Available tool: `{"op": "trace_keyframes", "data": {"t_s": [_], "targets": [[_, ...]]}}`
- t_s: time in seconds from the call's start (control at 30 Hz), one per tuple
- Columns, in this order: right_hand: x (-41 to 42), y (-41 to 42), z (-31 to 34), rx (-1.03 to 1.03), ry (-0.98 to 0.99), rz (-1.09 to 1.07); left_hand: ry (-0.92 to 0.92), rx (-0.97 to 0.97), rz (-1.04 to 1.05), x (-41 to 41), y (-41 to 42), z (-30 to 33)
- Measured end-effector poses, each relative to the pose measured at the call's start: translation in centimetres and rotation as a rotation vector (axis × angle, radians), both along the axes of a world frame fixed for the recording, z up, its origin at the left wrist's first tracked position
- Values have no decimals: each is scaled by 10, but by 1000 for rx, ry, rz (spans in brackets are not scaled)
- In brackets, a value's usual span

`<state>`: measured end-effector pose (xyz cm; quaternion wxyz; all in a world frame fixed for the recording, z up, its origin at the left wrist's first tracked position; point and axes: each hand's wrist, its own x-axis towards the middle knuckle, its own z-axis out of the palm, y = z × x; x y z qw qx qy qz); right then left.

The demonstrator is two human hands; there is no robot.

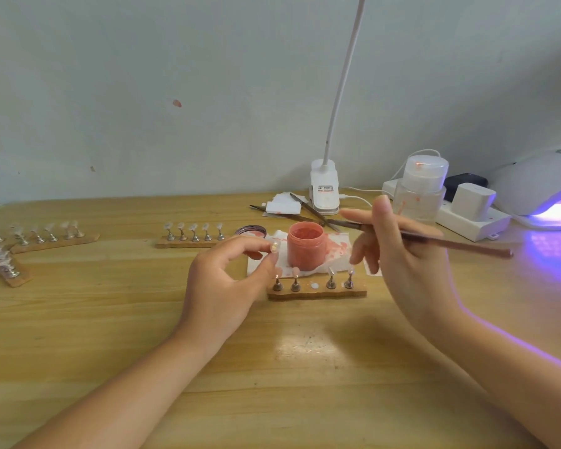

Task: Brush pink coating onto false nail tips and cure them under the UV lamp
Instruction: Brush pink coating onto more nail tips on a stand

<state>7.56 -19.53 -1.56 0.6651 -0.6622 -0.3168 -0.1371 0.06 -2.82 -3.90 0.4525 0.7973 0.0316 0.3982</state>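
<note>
My left hand point(227, 280) pinches a small nail tip on its metal stand point(274, 247) between thumb and fingers, just left of the open pink jar point(305, 246). My right hand point(402, 254) holds a thin brown brush point(450, 243), its handle pointing right and its tip towards the jar. In front of the jar lies a wooden strip point(316, 291) with several metal stands and one bare white spot in the middle. The UV lamp point(541, 189) glows purple at the far right.
Two more wooden strips with nail tips lie at the left point(54, 238) and centre point(193, 236), another at the far left point(8, 270). The jar lid point(250, 231), tweezers point(308, 209), a clip lamp point(324, 189), a clear bottle point(420, 189) and a power strip point(473, 218) stand behind.
</note>
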Motion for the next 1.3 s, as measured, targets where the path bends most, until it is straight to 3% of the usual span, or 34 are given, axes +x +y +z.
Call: {"op": "trace_keyframes", "data": {"t_s": [0.13,0.77,1.03,1.3], "targets": [[18,4,13,-54,70,-42,23,-42,-11,1,1,1],[60,49,28,-831,-153,-158,-8,-143,-31,2,4,3],[71,36,39,-536,5,-189,1,-155,-33,2,4,3],[76,25,36,-438,167,-190,17,-126,-40,1,1,4]]}}
